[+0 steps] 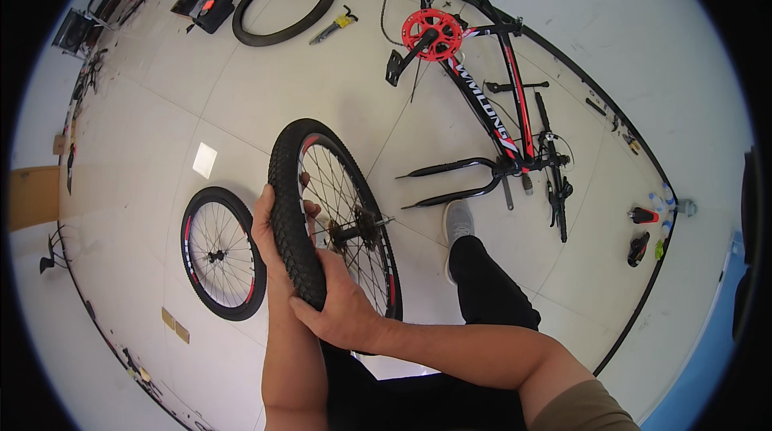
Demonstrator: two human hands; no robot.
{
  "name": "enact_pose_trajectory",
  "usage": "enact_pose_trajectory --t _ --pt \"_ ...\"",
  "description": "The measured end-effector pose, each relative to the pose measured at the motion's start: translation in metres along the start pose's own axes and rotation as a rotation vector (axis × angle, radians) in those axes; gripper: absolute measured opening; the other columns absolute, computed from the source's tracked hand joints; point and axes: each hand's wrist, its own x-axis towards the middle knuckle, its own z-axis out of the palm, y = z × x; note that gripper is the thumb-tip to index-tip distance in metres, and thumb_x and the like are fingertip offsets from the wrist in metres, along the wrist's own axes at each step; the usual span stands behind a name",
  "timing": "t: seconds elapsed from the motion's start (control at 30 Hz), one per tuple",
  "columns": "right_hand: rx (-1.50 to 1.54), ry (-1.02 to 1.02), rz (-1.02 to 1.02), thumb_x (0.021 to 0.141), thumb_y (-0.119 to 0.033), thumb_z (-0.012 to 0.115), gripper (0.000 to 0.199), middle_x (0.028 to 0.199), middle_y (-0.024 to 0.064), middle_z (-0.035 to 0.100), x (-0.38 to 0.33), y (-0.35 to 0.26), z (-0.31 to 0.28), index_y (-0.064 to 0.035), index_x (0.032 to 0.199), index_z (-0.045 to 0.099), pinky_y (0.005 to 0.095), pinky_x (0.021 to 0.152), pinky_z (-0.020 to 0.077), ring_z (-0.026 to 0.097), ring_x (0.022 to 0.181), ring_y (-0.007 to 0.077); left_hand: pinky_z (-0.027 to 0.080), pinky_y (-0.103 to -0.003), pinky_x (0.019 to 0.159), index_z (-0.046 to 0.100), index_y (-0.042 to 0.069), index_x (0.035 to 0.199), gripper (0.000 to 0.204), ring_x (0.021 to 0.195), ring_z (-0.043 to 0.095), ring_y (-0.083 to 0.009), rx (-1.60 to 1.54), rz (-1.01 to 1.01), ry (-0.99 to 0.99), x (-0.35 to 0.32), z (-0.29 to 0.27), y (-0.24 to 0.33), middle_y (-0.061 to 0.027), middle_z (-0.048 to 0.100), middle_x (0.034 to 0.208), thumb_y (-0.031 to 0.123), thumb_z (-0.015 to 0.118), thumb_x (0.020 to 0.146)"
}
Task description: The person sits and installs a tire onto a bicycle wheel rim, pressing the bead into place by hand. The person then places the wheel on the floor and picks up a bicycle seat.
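Gripping is observed on the knobby tyre (pixel 293 214) of the upright rear wheel (pixel 346 230): left hand (pixel 269 226) and right hand (pixel 338 306) clenched; tread should be pressed evenly beneath the fingers (pixel 310 314).

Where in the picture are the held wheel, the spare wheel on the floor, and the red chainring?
held wheel (pixel 291 214), head view, knobby tread.
spare wheel (pixel 193 266), head view, left rim.
red chainring (pixel 432 34), head view, its face.

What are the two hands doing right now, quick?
Left hand: closed on the knobby tyre of the upright spoked wheel, higher up.
Right hand: closed on the same tyre, lower down.
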Motion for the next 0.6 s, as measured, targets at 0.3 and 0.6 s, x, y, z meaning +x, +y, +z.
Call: enact_pose_trajectory --t 0.3,0.6 --pt "0.042 0.029 0.010 0.086 -0.019 0.070 0.067 0.127 0.0239 0.047 -0.004 -0.001 0.000 0.0016 0.139 0.035 0.0437 0.103 0.0412 0.052 0.120 0.0383 0.059 -0.034 0.071 0.064 0.001 0.121 0.039 0.071 0.071 -0.0214 -0.123 -0.051 -0.061 0.003 -0.011 -0.003 -0.0159 0.073 0.108 0.033 0.057 0.100" --pt "0.059 0.037 -0.004 0.084 -0.019 0.068 0.067 0.123 0.0247 0.048 -0.004 0.009 0.003 0.0044 0.137 0.035 0.0445 0.097 0.0450 0.055 0.114 0.0393 0.054 -0.033 0.078 0.066 -0.001 0.116 0.044 0.074 0.068 -0.0163 -0.059 -0.035 -0.045 0.001 -0.004 -0.005 -0.0174 0.070 0.117 0.038 0.056 0.099"
